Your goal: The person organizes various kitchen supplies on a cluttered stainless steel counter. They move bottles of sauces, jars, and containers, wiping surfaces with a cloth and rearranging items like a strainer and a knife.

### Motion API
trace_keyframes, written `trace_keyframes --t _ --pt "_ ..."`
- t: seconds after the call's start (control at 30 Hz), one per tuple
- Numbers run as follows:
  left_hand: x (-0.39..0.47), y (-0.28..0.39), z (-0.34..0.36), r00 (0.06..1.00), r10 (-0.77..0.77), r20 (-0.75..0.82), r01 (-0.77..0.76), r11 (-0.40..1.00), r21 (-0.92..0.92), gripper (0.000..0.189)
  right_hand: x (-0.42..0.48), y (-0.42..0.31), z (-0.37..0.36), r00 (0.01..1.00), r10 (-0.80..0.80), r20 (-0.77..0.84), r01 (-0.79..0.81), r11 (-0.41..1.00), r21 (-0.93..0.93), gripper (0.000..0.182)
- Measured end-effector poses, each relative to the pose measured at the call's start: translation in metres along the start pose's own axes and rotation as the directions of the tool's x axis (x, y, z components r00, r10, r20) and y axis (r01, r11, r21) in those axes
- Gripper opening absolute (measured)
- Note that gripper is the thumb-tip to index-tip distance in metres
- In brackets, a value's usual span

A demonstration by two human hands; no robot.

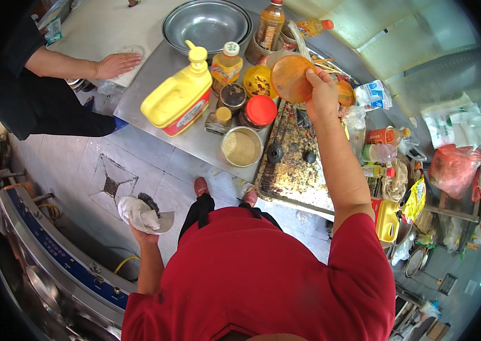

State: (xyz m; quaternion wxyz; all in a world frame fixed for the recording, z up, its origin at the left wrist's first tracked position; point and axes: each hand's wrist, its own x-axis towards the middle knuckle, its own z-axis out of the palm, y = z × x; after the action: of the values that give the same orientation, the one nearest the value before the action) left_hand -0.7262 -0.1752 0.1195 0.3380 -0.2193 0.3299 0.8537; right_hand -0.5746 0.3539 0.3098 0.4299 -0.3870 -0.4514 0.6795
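Observation:
My right hand [324,91] pinches the edge of a round, translucent orange plastic lid or shallow dish [292,79]. It is raised over the items at the counter's back edge, beside a yellow container with dark red bits [260,82]. Down at my left side, above the floor, my left hand [145,237] grips a bundled white cloth [139,214]. A dark mesh scouring pad [149,202] and a thin off-white piece [166,222] are bunched with the cloth; what that piece is, I cannot tell.
On the steel counter [138,100] stand a yellow jug with a pump [176,100], a red-lidded jar [261,111], a tin of pale granules [241,147] and metal basins [207,26]. A grimy stove top [291,170] adjoins it. Another person's hand [119,65] rests on a board.

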Motion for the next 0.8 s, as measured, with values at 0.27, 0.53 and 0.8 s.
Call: trace_keyframes --t 0.27,0.53,0.8 --pt "0.034 0.037 -0.003 0.999 -0.039 -0.020 0.040 0.999 0.027 0.037 0.030 0.016 0.050 0.996 -0.010 -0.088 -0.012 0.967 -0.253 0.019" --pt "0.056 0.022 0.007 0.996 -0.073 -0.058 0.079 0.990 0.113 0.037 0.071 0.086 0.033 0.966 -0.036 -0.255 -0.132 0.783 -0.608 0.034" --pt "0.049 0.007 0.049 0.990 -0.011 -0.142 0.046 0.970 0.241 0.042 0.057 0.084 0.014 0.998 -0.047 0.050 0.069 0.668 -0.741 0.054"
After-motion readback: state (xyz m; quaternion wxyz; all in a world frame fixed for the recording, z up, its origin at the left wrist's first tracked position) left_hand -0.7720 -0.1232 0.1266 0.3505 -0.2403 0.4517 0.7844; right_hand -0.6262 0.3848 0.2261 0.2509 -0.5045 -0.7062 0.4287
